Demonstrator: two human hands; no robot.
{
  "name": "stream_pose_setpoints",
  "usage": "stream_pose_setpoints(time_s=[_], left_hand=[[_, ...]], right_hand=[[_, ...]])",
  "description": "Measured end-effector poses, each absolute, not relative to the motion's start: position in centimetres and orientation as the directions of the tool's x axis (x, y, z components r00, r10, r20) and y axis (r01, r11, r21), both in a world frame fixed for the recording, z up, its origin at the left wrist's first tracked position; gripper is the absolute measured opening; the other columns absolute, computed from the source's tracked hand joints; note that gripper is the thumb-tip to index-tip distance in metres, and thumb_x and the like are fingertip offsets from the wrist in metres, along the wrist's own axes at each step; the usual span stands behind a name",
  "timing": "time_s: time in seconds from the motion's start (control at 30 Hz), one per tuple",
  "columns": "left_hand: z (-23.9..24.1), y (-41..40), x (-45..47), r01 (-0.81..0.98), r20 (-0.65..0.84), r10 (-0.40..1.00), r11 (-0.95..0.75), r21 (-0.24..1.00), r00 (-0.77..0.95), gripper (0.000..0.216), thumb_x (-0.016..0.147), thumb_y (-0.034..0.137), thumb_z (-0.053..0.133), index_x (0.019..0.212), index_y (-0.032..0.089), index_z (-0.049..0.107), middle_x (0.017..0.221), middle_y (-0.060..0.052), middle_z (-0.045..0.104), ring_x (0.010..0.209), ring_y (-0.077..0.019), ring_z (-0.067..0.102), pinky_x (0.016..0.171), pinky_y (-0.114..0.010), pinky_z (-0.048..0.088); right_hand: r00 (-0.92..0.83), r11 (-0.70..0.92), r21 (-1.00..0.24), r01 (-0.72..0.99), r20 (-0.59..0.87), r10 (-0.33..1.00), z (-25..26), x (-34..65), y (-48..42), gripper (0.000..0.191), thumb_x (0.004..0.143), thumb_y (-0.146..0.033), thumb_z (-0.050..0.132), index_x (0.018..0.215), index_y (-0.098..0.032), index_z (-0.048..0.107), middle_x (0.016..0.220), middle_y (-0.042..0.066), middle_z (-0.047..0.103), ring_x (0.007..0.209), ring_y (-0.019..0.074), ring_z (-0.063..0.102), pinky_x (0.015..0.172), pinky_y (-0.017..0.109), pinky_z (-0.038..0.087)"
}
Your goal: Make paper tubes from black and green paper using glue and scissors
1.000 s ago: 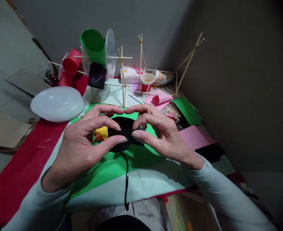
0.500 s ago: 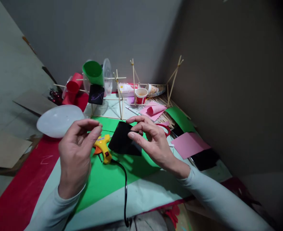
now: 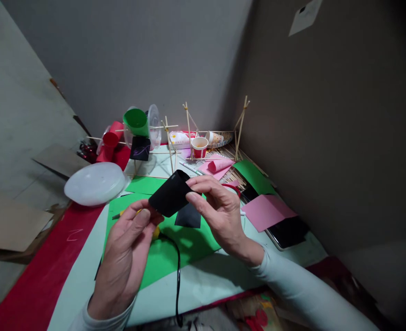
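A rolled tube of black paper is held up between both hands, tilted, with its hollow end toward the upper right. My left hand pinches its lower left end. The fingertips of my right hand are closed on its right edge. Under it, a flat black paper piece lies on a green sheet. A yellow glue gun rests on the green sheet, mostly hidden behind my left hand, its black cord running toward the front edge.
Stick frames stand at the back beside a red and white paper cup. Green and red paper tubes are at back left. A white plastic lid lies left; pink paper covers part of a phone at right.
My left hand has moved right and taken hold of the black tube's lower end. The tube has lifted and tilted, showing the flat black piece below. The camera view has shifted slightly.
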State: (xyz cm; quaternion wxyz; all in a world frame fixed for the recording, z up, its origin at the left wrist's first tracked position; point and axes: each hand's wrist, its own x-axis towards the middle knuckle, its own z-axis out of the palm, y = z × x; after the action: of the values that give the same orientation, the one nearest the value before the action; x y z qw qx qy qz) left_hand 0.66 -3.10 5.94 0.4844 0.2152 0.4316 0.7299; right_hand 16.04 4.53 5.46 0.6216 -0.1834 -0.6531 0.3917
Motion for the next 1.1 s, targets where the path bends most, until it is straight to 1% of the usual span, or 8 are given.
stream_pose_setpoints(time_s=[0.07, 0.17, 0.37, 0.5, 0.6, 0.7, 0.83, 1.1], left_hand=[[6.1, -3.1, 0.8, -0.604, -0.138, 0.914, -0.132, 0.786, -0.381, 0.025, 0.070, 0.025, 0.094, 0.088, 0.017, 0.079, 0.100, -0.004, 0.078, 0.092, -0.0142, 0.071, 0.085, -0.019, 0.059], [6.1, -3.1, 0.9, -0.692, -0.202, 0.923, -0.090, 0.716, -0.329, 0.018, 0.070, 0.019, 0.093, 0.079, 0.017, 0.078, 0.093, -0.003, 0.078, 0.089, -0.0146, 0.072, 0.080, -0.021, 0.061], [6.4, -3.2, 0.5, -0.730, -0.284, 0.881, -0.096, 0.676, -0.378, 0.009, 0.083, 0.007, 0.079, 0.084, 0.016, 0.079, 0.099, -0.006, 0.080, 0.092, -0.0159, 0.073, 0.076, -0.021, 0.061], [6.6, -3.4, 0.0, -0.737, -0.362, 0.842, -0.061, 0.674, -0.401, 0.014, 0.091, 0.009, 0.070, 0.097, 0.015, 0.081, 0.110, -0.009, 0.080, 0.097, -0.0163, 0.071, 0.073, -0.021, 0.060], [6.7, -3.6, 0.0, -0.726, -0.346, 0.846, -0.068, 0.685, -0.406, 0.017, 0.092, 0.010, 0.070, 0.103, 0.016, 0.081, 0.118, -0.009, 0.079, 0.100, -0.0165, 0.070, 0.072, -0.021, 0.060], [6.7, -3.7, 0.4, -0.730, -0.326, 0.862, -0.072, 0.679, -0.389, 0.016, 0.094, 0.012, 0.069, 0.104, 0.014, 0.081, 0.120, -0.011, 0.079, 0.106, -0.0191, 0.071, 0.078, -0.026, 0.063], [6.8, -3.6, 1.0, -0.745, -0.279, 0.912, -0.043, 0.666, -0.302, 0.019, 0.098, 0.018, 0.062, 0.102, 0.015, 0.081, 0.122, -0.013, 0.079, 0.113, -0.0250, 0.071, 0.081, -0.037, 0.068], [7.0, -2.5, 2.0, -0.690, -0.262, 0.904, -0.049, 0.722, -0.338, 0.022, 0.101, 0.019, 0.061, 0.099, 0.018, 0.083, 0.113, -0.010, 0.082, 0.111, -0.0223, 0.075, 0.085, -0.032, 0.068]], right_hand=[[-0.177, 0.622, -0.735, -0.271, 0.673, 0.718, 5.4, 15.8, 4.3, 0.013, 0.093, -0.013, 0.071, 0.088, -0.024, 0.072, 0.102, 0.002, 0.077, 0.100, 0.0168, 0.071, 0.093, 0.034, 0.052], [-0.198, 0.648, -0.716, -0.259, 0.696, 0.690, 5.2, 15.4, 4.0, 0.012, 0.093, -0.012, 0.071, 0.089, -0.024, 0.071, 0.102, 0.003, 0.078, 0.100, 0.0182, 0.071, 0.095, 0.038, 0.053], [-0.263, 0.774, -0.624, -0.104, 0.768, 0.584, 5.0, 15.3, 3.7, 0.010, 0.092, -0.014, 0.073, 0.089, -0.024, 0.071, 0.114, 0.006, 0.077, 0.105, 0.0215, 0.068, 0.099, 0.044, 0.051], [-0.292, 0.709, -0.701, -0.067, 0.694, 0.658, 4.6, 15.3, 3.8, 0.007, 0.093, -0.020, 0.074, 0.091, -0.027, 0.074, 0.135, 0.005, 0.069, 0.120, 0.0258, 0.064, 0.101, 0.048, 0.050], [-0.309, 0.642, -0.759, -0.111, 0.640, 0.704, 4.5, 15.2, 4.1, 0.006, 0.093, -0.022, 0.075, 0.091, -0.028, 0.076, 0.144, 0.003, 0.065, 0.131, 0.0259, 0.060, 0.109, 0.050, 0.046], [-0.333, 0.568, -0.807, -0.159, 0.586, 0.739, 4.7, 15.2, 4.5, 0.006, 0.092, -0.023, 0.076, 0.089, -0.027, 0.075, 0.147, 0.004, 0.064, 0.139, 0.0248, 0.056, 0.119, 0.050, 0.039], [-0.371, 0.487, -0.856, -0.175, 0.515, 0.772, 5.0, 15.3, 4.5, 0.006, 0.092, -0.023, 0.076, 0.087, -0.026, 0.074, 0.150, 0.005, 0.062, 0.143, 0.0244, 0.053, 0.123, 0.050, 0.035], [-0.428, 0.485, -0.871, -0.073, 0.467, 0.774, 4.3, 15.5, 4.0, 0.005, 0.095, -0.024, 0.072, 0.090, -0.023, 0.071, 0.147, 0.008, 0.065, 0.138, 0.0248, 0.057, 0.120, 0.051, 0.037]])
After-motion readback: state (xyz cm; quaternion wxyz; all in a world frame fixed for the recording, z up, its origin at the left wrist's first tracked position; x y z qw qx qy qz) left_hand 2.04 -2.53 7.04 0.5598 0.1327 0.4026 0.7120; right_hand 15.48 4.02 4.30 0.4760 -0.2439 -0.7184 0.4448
